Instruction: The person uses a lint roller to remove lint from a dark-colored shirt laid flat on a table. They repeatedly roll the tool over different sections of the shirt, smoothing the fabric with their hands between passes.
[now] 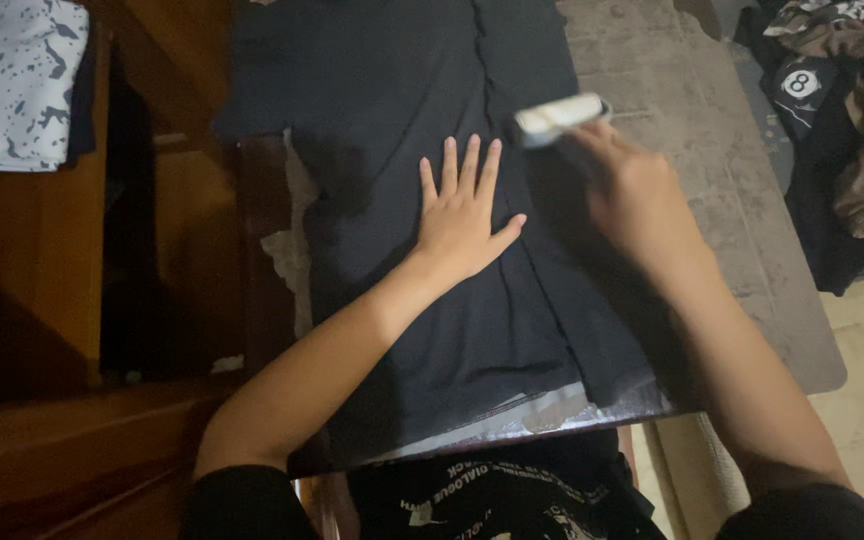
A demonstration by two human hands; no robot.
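Two bare hands work a dark garment spread across the desk, hanging over its near edge. The left hand lies flat, fingers spread, pinning the cloth taut. The right hand, wrist bent, grips what looks like a lint roller near the far edge.

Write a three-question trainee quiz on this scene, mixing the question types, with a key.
1. True or false: the left hand lies flat on the dark shirt.
2. What does the right hand hold? A) scissors B) lint roller C) iron
3. Fill in: a patterned cloth lies folded at the top ___ of the picture.

Key: 1 true; 2 B; 3 left.
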